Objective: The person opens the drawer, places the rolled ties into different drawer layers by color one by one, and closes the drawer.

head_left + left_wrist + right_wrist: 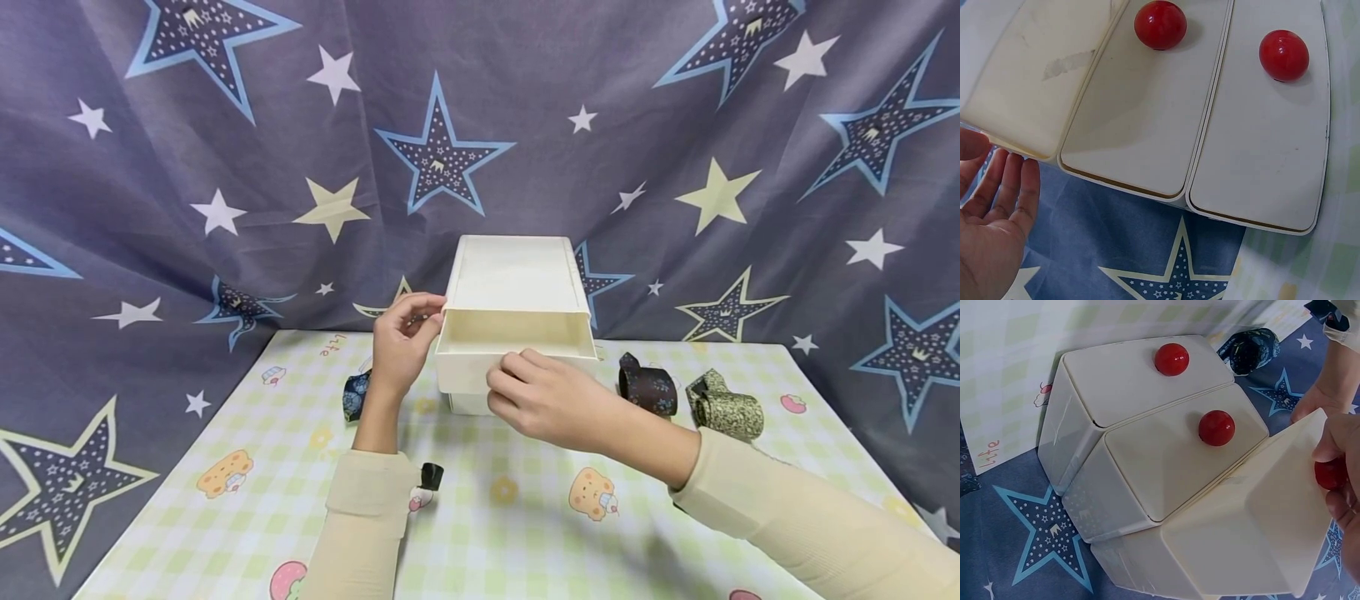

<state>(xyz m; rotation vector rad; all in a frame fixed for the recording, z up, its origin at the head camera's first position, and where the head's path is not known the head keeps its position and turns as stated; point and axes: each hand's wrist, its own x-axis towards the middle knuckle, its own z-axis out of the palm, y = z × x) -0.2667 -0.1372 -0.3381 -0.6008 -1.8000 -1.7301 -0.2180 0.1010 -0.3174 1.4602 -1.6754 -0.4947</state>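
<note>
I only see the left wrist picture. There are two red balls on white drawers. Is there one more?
Observer: Yes, a third red knob sits on the top drawer, and the right hand pinches it.
Operator: Is that one open?
Observer: Yes, it is pulled partway out of the white cabinet. The part of its inside that shows holds nothing.
Operator: What else is on the table?
Observer: Rolled-up ties. An olive tie and a dark brown tie lie to the right of the cabinet, and a blue tie lies to its left.
</note>
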